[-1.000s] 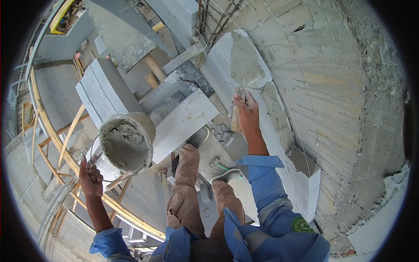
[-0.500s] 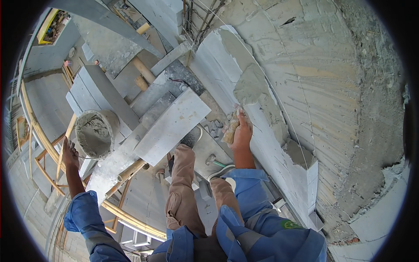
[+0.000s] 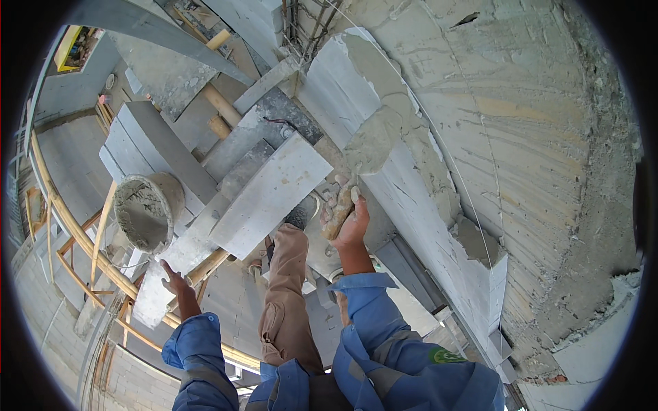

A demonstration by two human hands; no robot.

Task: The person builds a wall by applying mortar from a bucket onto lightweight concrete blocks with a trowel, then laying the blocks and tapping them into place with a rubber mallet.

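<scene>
My right hand (image 3: 353,222) is closed around the wooden handle of a trowel (image 3: 336,211). The trowel's blade is mostly hidden under wet grey mortar (image 3: 370,142), beside the top of a pale block wall (image 3: 418,222). More mortar lies along that wall top; whether it joins the mortar at the trowel I cannot tell. Over to the left, my left hand (image 3: 177,281) hangs with its fingers apart, holding nothing. Just above it stands a bucket (image 3: 176,195) with mortar inside, resting near a stack of pale blocks (image 3: 147,147).
A long pale block (image 3: 271,195) lies on the mortar-smeared platform in front of me. A taut string (image 3: 439,144) runs along the wall top, next to a rough concrete wall (image 3: 534,185). Bamboo poles (image 3: 68,222) edge the left side, with a lower level beneath.
My left hand has come off the bucket's edge and moved right and nearer me. My right hand has drawn the trowel left and slightly nearer. The view has shifted a little.
</scene>
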